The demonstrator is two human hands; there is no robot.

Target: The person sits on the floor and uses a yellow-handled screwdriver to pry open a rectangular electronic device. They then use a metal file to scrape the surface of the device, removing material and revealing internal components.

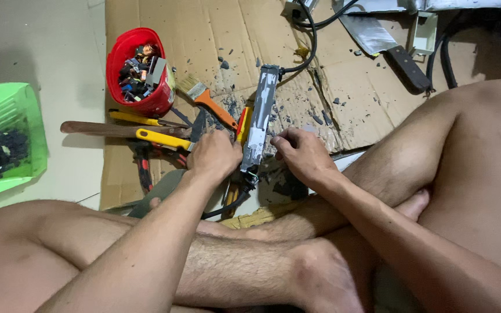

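Observation:
A long grey metal device (260, 116) with black cables at both ends lies on a sheet of cardboard (215, 35). My left hand (214, 155) rests on its left side near the lower end, fingers curled against it. My right hand (300, 155) sits on its right side, fingertips touching the device's edge. Whether either hand grips the device or only touches it is hard to tell. My crossed bare legs (250, 261) fill the foreground.
Left of my hands lie a yellow-handled tool (160, 138), an orange-handled brush (204, 97), a long wooden-handled blade (108, 128) and a red bucket (138, 98) of small parts. A green basket (27, 110) of dark pieces stands far left. A cleaver (387, 49) lies at the back.

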